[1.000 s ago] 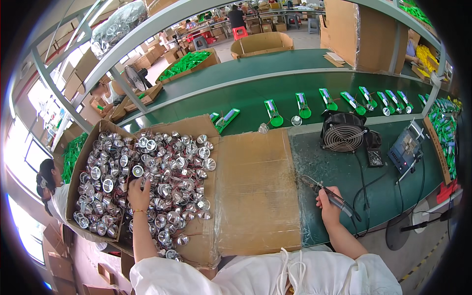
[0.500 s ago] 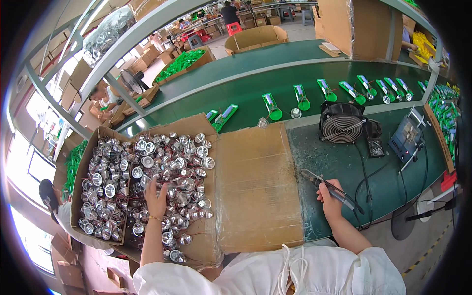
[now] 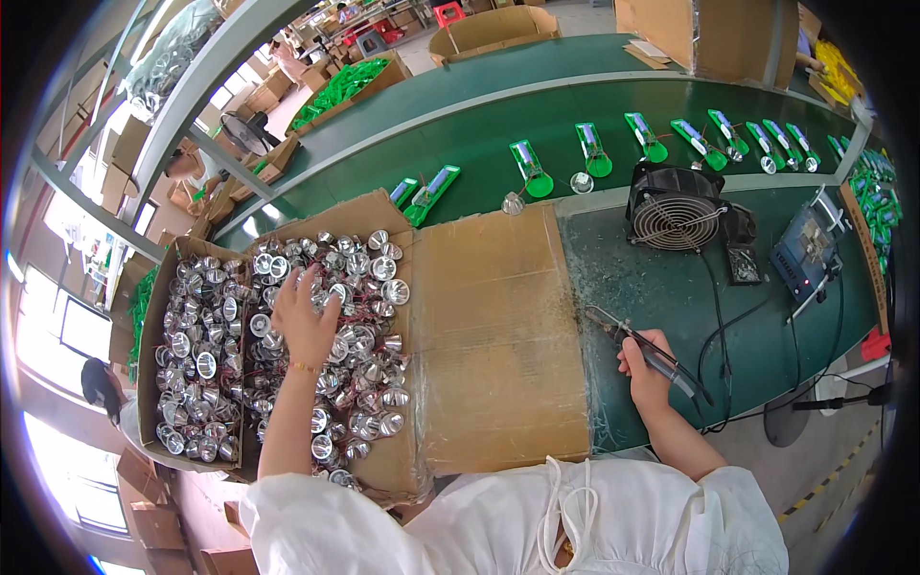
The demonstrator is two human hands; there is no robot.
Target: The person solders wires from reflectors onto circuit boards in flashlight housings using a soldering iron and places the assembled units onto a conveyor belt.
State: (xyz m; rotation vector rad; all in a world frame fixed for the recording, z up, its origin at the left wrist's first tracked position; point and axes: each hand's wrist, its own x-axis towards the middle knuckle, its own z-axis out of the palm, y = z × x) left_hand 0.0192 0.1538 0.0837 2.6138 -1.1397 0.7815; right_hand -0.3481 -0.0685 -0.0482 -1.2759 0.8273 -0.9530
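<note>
My left hand [image 3: 305,326] rests over a heap of silver cup-shaped lamp reflectors [image 3: 369,369] with thin red wires, its fingers spread and its fingertips among them. No reflector is clearly gripped, though part of the fingertips is hard to make out. In my right hand [image 3: 647,362] is a soldering iron [image 3: 676,372], gripped by its dark handle. Its thin metal tip points left, over the edge between the brown cardboard sheet [image 3: 503,335] and the green bench. More reflectors fill a cardboard box [image 3: 153,383] on the left.
Green lamp housings [image 3: 530,171] lie in a row on the green belt [image 3: 460,134], some with reflectors beside them. A black fan [image 3: 674,216], a small dark tray [image 3: 743,264] and a blue-grey soldering station [image 3: 803,254] stand right. Cables [image 3: 719,331] cross the bench. Co-workers sit beyond.
My left hand has moved farther into the heap of reflectors, away from my body. My right hand still holds the soldering iron in nearly the same place. The whole view has shifted slightly.
</note>
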